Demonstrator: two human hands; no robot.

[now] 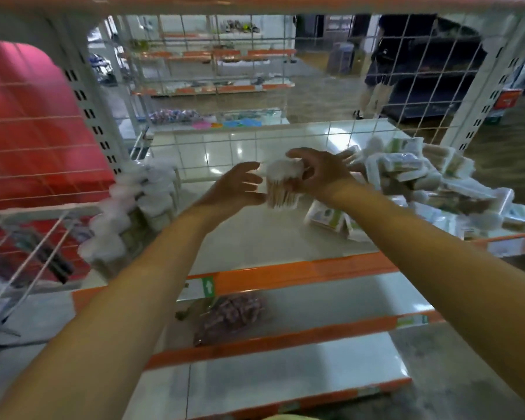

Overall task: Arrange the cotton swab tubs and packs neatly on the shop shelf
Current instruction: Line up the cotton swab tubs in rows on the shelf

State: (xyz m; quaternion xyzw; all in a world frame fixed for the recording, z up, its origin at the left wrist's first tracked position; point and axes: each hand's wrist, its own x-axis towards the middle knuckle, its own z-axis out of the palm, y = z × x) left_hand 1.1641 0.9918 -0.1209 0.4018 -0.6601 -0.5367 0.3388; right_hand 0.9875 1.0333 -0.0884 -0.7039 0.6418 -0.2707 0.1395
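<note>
Above shelf: right hand is gripping swab tub, white-tipped swabs packed inside.
Left hand: fingers are spreading open beside tub.

Just left of the right grip, the tub looks like clear plastic over pale wooden sticks with fluffy white cotton tips. Right of it, the packs wear glossy film. Beneath, the shelf is smooth, shiny painted metal; behind, a white wire grid.
</note>
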